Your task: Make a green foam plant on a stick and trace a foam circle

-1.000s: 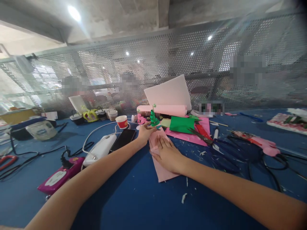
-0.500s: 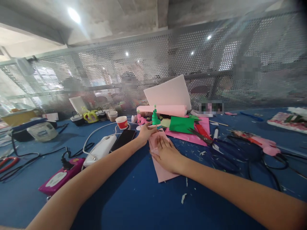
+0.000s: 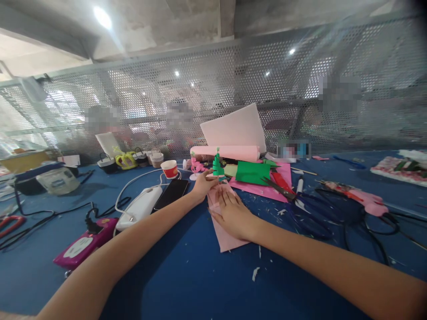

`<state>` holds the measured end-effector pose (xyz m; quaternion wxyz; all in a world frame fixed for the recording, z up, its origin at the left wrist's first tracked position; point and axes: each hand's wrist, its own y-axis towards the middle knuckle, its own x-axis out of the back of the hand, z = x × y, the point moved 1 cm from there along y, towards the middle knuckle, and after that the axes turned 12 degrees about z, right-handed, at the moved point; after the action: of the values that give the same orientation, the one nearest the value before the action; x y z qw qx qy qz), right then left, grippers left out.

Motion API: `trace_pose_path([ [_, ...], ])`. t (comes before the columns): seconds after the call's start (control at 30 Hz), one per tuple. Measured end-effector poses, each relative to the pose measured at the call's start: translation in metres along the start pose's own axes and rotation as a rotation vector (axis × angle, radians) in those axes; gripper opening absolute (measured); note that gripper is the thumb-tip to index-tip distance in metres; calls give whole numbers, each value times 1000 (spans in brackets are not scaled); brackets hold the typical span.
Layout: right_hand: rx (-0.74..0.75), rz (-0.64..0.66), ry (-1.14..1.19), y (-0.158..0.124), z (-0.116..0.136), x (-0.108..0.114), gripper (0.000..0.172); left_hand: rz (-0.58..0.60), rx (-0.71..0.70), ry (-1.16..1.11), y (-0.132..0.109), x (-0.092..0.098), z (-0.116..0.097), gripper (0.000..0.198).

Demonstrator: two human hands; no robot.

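Observation:
My left hand [image 3: 201,185] pinches the base of a small green paper tree [image 3: 218,166], which stands upright at the far end of a pink foam sheet [image 3: 223,231]. My right hand [image 3: 233,214] lies flat on that pink sheet with its fingers stretched out, pressing it onto the blue table [image 3: 187,284]. The two hands are close together, the left one just beyond and left of the right.
Behind the tree lie a pink roll [image 3: 230,153], green paper [image 3: 252,172] and a white sheet [image 3: 235,126]. Scissors [image 3: 280,190] and black cables [image 3: 350,218] are to the right; a phone [image 3: 171,194], white device [image 3: 140,207], magenta box [image 3: 85,244] and red cup [image 3: 170,169] to the left. A perforated metal screen [image 3: 300,89] backs the table.
The green tree has shifted slightly right in my left hand and stands more upright. My right hand has stayed flat on the pink sheet.

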<state>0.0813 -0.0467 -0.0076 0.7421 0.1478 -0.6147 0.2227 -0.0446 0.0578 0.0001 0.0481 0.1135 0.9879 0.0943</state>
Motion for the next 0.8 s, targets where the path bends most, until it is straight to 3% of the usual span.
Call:
trace_pose_path([
  [0.27, 5, -5, -8, 0, 0, 1, 78, 29, -21, 34, 2, 3, 2, 47],
  [0.8, 3, 11, -34, 1, -1, 0, 77, 56, -20, 224, 10, 11, -18, 49],
])
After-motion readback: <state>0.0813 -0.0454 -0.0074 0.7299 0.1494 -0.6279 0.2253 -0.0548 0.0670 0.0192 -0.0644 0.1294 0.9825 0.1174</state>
